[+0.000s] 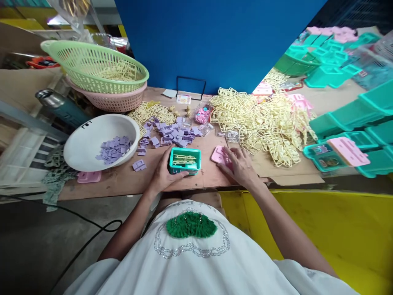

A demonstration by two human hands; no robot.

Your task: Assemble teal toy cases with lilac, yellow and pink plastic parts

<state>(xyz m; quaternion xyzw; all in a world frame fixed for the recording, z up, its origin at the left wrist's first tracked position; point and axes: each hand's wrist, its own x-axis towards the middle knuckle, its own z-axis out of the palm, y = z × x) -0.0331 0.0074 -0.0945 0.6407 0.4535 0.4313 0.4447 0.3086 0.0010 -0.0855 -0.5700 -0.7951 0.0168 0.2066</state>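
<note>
The left hand (162,174) is bent around one small turquoise plastic box (199,159), thumb along its near wall and fingers at its left side, probably so that it stays steady. This box stands upright and open on the table, just at the hand; inside lie several thin cream-coloured frames (184,157), too overlapped for counting. The right hand (241,166) lies over one pink plastic plate (217,153), its fingers slightly parted; whether they pinch it, I cannot tell.

Beyond the left hand are scattered many lilac plastic pieces (181,133), more than a dozen. To its left stands one white bowl (81,143) with more such pieces, perhaps to keep them together. Farther out are two baskets, one green (89,73) resting on one pink (113,101), and one metal flask (61,107).

Beyond the right hand is one large heap of cream frames (264,123), uncountable, seemingly within easy reach. Farther right stand several turquoise containers (344,114).
</note>
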